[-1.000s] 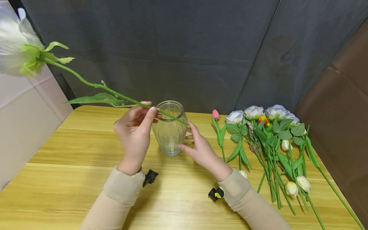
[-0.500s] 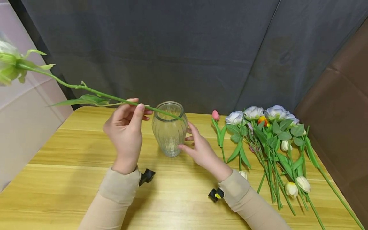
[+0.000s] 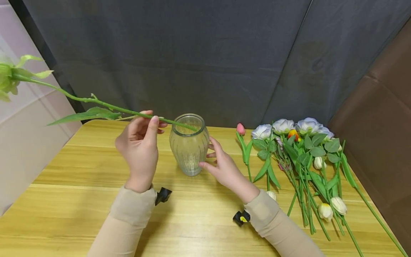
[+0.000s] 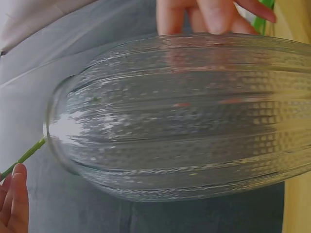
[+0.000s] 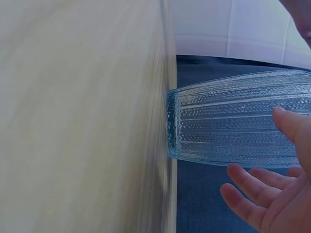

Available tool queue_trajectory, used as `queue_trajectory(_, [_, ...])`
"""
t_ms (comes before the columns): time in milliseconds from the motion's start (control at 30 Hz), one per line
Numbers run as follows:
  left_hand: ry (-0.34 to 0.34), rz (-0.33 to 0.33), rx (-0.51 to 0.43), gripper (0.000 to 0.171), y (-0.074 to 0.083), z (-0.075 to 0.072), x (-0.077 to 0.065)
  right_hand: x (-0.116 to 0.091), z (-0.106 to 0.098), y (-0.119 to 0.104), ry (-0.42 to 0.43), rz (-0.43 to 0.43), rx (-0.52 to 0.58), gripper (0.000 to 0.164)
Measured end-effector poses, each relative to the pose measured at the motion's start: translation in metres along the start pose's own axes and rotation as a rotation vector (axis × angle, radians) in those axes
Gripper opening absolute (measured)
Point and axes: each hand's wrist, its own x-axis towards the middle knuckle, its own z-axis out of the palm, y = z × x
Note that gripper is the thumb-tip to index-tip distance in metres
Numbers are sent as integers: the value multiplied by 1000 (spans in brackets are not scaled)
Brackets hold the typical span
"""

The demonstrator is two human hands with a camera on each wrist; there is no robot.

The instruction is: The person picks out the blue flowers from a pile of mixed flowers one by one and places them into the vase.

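Note:
My left hand [image 3: 138, 151] pinches the green stem of a long white flower [image 3: 96, 101] between thumb and fingers. The stem slants down to the right, and its cut end lies across the mouth of a ribbed clear glass vase [image 3: 190, 153]. Most of the bloom is cut off at the left edge of the head view. In the left wrist view the stem [image 4: 30, 151] meets the vase rim. Standing upright on the table, the vase has my right hand [image 3: 224, 169] against its right side. That hand's fingers are loosely spread, with the thumb near the lower front.
Several artificial flowers lie at the right of the wooden table [image 3: 80, 200]: a pink tulip [image 3: 240, 129], pale blue roses [image 3: 284, 126] and white tulips [image 3: 338, 205]. A dark grey curtain [image 3: 179, 60] hangs behind the table.
My left hand has moved left and drawn the flower with it, so its stem end has shifted from past the vase's right rim to within the mouth. The right hand has stayed put.

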Motion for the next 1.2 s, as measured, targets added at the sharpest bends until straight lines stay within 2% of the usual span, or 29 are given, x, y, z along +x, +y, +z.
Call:
queue_trajectory(133, [-57, -10, 68, 12, -5, 2, -3, 0, 0, 0, 1, 4, -3, 83])
queue_trajectory(367, [-133, 46, 230, 7, -13, 1, -4, -1, 0, 1, -5, -7, -15, 82])
queue_trajectory(500, [-167, 80, 289, 8, -14, 1, -4, -1, -1, 1, -7, -9, -15, 83])
queue_trajectory(733, [-207, 94, 336, 10, -17, 1, -6, -1, -1, 2, -7, -16, -14, 82])
queue_trajectory(1033, [-327, 227, 461, 12, -22, 0, -8, 0, -2, 2, -16, -13, -13, 81])
queue_trajectory(1200, [-350, 307, 464, 14, -27, 2, -9, -1, -2, 2, -26, -8, -17, 80])
